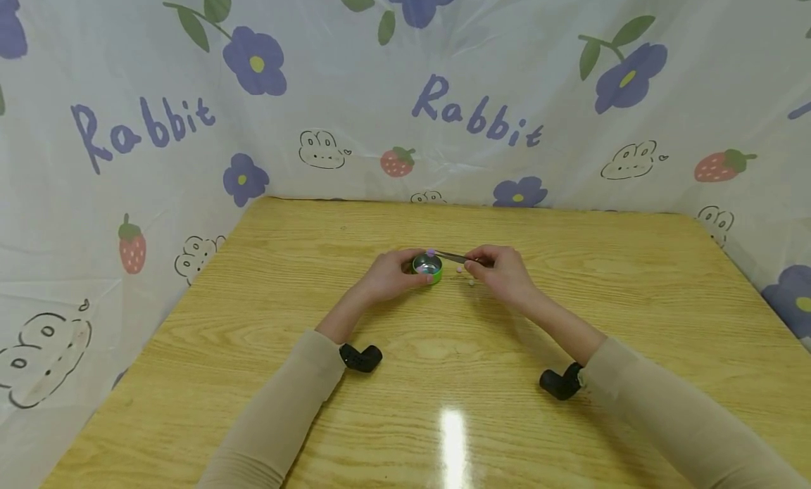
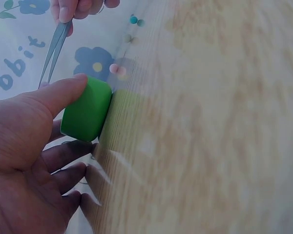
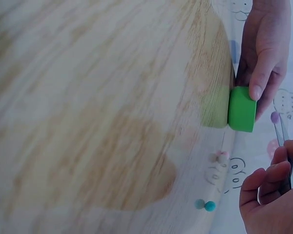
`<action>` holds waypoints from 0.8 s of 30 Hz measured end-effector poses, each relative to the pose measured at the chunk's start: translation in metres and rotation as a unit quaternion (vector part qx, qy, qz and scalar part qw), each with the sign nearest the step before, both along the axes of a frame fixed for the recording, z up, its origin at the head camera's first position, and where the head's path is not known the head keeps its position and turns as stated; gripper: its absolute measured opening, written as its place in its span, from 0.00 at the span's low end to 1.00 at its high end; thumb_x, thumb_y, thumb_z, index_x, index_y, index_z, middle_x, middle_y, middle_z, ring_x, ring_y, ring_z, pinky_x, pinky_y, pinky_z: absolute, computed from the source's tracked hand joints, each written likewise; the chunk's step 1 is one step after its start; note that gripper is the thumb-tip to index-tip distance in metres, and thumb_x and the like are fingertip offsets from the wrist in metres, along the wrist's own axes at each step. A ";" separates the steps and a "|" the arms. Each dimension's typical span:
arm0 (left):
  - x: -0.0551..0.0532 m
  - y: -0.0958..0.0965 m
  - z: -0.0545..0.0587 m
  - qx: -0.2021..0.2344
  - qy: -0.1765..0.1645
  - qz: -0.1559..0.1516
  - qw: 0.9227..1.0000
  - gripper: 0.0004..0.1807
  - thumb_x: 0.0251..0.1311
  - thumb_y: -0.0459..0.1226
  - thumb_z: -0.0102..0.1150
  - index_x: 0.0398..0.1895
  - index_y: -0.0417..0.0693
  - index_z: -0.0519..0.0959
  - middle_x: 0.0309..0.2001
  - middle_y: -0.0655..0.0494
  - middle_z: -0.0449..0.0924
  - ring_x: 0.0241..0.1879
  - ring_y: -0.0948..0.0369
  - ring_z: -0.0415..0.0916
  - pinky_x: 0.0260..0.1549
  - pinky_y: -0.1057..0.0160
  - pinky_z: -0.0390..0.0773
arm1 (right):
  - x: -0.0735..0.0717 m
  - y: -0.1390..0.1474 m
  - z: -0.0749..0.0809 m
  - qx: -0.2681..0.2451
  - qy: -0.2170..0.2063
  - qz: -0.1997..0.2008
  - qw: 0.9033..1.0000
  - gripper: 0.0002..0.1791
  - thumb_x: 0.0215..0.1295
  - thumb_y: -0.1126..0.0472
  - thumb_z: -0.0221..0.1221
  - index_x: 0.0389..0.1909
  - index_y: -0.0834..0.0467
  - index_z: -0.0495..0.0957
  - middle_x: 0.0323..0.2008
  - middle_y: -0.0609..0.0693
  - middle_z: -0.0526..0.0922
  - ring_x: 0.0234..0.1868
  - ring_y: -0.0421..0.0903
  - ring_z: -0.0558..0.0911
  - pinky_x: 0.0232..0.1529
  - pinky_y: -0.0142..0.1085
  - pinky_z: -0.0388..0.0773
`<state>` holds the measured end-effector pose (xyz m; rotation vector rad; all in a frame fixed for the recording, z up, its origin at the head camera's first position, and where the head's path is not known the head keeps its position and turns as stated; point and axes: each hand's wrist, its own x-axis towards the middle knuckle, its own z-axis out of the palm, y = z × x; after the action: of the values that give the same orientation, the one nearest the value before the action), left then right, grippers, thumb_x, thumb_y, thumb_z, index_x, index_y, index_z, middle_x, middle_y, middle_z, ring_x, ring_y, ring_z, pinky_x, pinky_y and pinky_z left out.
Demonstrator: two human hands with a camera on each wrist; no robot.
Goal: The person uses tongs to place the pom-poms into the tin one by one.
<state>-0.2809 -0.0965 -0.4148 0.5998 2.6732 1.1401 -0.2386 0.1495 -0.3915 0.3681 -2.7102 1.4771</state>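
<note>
A small green bowl [image 1: 436, 278] with a shiny metal inside stands on the table. My left hand [image 1: 388, 275] holds it from the left, thumb on the near side and fingers around the far side. Some small pale and coloured pieces lie in the bowl. My right hand [image 1: 505, 272] pinches a pair of metal tweezers [image 2: 55, 46], which points left. Between the tweezers' tips sits a small purple ball [image 3: 275, 117], held just above the bowl's rim. On the table beside the bowl lie a pink ball [image 2: 114, 68] and a teal ball [image 3: 210, 205].
The wooden table [image 1: 437, 341] has a glossy surface that mirrors light and the balls. A white printed curtain [image 1: 355, 102] hangs behind it and along the left. Black wrist devices [image 1: 362, 359] are on both forearms.
</note>
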 end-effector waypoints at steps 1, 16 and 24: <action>0.000 0.000 0.000 -0.001 0.001 0.000 1.000 0.36 0.66 0.48 0.69 0.74 0.46 0.71 0.63 0.46 0.78 0.64 0.50 0.73 0.63 0.51 0.71 | 0.000 0.000 0.000 -0.002 -0.001 0.001 1.000 0.13 0.74 0.66 0.60 0.52 0.69 0.83 0.41 0.63 0.87 0.41 0.53 0.85 0.38 0.37 0.77; 0.000 -0.001 -0.001 -0.002 -0.003 -0.002 1.000 0.37 0.66 0.49 0.69 0.75 0.46 0.70 0.63 0.44 0.78 0.61 0.51 0.76 0.60 0.52 0.74 | 0.002 0.002 -0.002 -0.008 -0.012 -0.006 1.000 0.12 0.74 0.66 0.60 0.52 0.69 0.83 0.40 0.62 0.85 0.41 0.55 0.84 0.37 0.38 0.75; 0.000 -0.001 0.001 -0.009 -0.005 -0.003 1.000 0.37 0.67 0.48 0.68 0.75 0.47 0.70 0.63 0.43 0.78 0.60 0.50 0.76 0.59 0.52 0.74 | 0.002 0.011 -0.004 -0.001 -0.007 -0.010 1.000 0.12 0.74 0.66 0.60 0.51 0.69 0.83 0.41 0.61 0.86 0.41 0.52 0.83 0.38 0.38 0.76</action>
<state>-0.2805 -0.0973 -0.4135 0.5983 2.6687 1.1136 -0.2364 0.1603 -0.3953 0.3313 -2.7138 1.4841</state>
